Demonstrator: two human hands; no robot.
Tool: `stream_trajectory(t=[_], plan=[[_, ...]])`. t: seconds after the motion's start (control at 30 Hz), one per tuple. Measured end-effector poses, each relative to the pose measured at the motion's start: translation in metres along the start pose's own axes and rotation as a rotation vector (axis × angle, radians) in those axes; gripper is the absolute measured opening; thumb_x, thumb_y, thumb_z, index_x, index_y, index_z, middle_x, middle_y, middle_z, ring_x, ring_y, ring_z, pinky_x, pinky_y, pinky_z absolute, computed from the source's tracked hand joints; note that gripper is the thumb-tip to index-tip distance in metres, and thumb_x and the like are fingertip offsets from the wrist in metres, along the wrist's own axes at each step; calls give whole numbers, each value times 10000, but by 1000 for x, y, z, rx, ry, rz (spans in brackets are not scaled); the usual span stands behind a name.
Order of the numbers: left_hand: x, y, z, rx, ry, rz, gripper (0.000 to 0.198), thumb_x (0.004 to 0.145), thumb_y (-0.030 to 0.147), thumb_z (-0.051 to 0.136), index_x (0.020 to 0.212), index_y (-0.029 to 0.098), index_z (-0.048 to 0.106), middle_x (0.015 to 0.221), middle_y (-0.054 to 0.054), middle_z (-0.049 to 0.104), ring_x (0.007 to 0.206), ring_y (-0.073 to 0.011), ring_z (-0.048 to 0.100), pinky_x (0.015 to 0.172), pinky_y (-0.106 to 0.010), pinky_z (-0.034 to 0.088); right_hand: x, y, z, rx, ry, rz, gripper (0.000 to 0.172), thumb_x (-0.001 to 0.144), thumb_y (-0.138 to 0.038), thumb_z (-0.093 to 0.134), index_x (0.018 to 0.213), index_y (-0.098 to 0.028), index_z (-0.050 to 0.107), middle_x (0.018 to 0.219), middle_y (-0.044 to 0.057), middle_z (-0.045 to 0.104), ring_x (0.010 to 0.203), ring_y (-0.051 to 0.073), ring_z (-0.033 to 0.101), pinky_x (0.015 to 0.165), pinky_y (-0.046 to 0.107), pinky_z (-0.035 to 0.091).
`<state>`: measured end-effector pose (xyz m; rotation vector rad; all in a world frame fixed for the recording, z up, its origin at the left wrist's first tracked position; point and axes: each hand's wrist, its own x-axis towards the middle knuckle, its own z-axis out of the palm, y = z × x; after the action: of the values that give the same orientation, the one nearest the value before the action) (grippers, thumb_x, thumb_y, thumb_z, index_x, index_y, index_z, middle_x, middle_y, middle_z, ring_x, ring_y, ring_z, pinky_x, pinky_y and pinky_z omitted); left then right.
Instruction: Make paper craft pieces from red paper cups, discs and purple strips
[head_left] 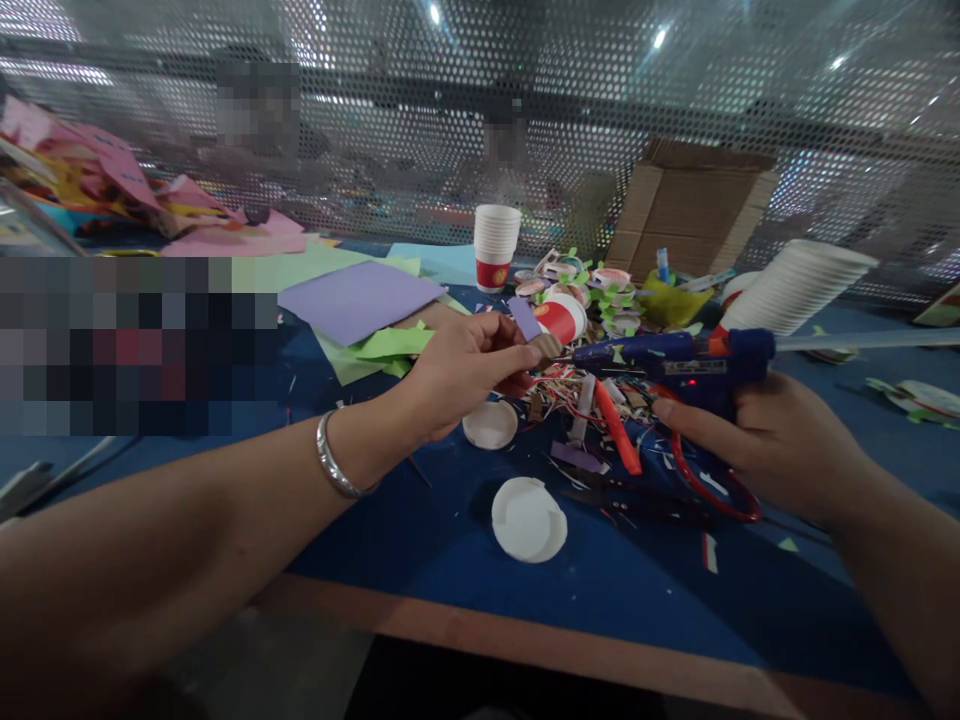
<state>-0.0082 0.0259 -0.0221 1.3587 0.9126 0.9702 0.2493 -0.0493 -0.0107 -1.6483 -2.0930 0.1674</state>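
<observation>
My left hand (469,370) is closed, pinching a small brown cardboard piece (549,348). A purple paper strip (523,317) shows just above those fingertips; whether it is attached to the cardboard I cannot tell. My right hand (780,440) is wrapped round the handle of a blue glue gun (667,362) with a small red light on its side. The nozzle points left and reaches the cardboard piece. A pale glue stick (862,341) sticks out of the gun's back. Below the hands lie two white paper discs (529,520), cup bottoms by their look.
Paper scraps (574,395) and a red-orange tool (619,430) lie beneath the gun, near red-handled scissors (720,505). Behind stand stacked paper cups (497,245); another cup stack (802,285) leans at right. Purple paper (364,300) and a cardboard box (686,205) are farther back.
</observation>
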Motion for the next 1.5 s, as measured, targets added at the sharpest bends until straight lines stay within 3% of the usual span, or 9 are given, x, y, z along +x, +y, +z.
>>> stream_trajectory(t=[0.4,0.7,0.8,0.97,1.03,1.13,1.23,1.4,1.5], plan=[[0,1,0,40,11,19,144,849,123,719,789,140,589,664,15,642,568,-80,606,541,-201,509,-1,1,-1,-47,9,-19,395,911,-535,500,688,-240,641,662,56,705,595,262,644,595,383,447],[2,0,-1,62,11,55,156,832,113,721,773,142,579,647,32,609,563,-73,590,543,-198,513,0,0,3,-97,37,-116,364,945,-432,496,718,-210,674,660,82,715,602,277,673,570,373,474],[2,-1,-1,31,10,30,173,826,121,734,766,142,573,644,28,618,551,-74,597,546,-200,516,-1,-3,3,-112,62,-161,378,974,-422,473,808,-188,719,711,95,734,663,278,702,611,367,500],[0,2,2,-75,-16,-35,238,809,187,785,734,141,564,646,31,601,539,-61,569,533,-189,500,0,-9,3,-263,114,-285,461,985,-394,421,625,-204,638,479,46,548,467,216,545,494,335,363],[-2,5,4,-103,-20,-62,244,817,174,767,703,143,554,635,31,585,549,-61,559,527,-183,491,1,-10,4,-292,98,-295,457,986,-384,399,641,-202,638,469,43,516,470,214,517,504,342,333],[-3,8,4,-118,-13,-89,209,832,119,704,692,148,550,635,19,586,573,-77,574,522,-190,493,2,-8,3,-230,72,-201,395,958,-404,445,685,-199,644,557,67,587,526,217,543,533,345,343],[-2,5,1,-105,8,-69,181,821,122,706,724,154,557,651,13,597,593,-92,588,511,-200,491,5,-3,-2,-73,87,-8,334,894,-461,550,699,-204,637,629,62,639,561,204,555,559,334,383],[2,0,-7,-87,40,-32,152,840,181,716,777,161,579,669,10,619,591,-94,606,532,-210,488,11,16,-13,240,87,481,466,768,-559,718,530,-222,502,473,-20,490,464,117,401,481,290,318],[2,1,-8,-102,60,-35,150,846,188,717,787,167,581,683,9,627,603,-101,628,541,-214,484,17,32,-13,308,67,590,469,777,-579,723,559,-206,538,507,2,548,466,119,449,475,287,354]])
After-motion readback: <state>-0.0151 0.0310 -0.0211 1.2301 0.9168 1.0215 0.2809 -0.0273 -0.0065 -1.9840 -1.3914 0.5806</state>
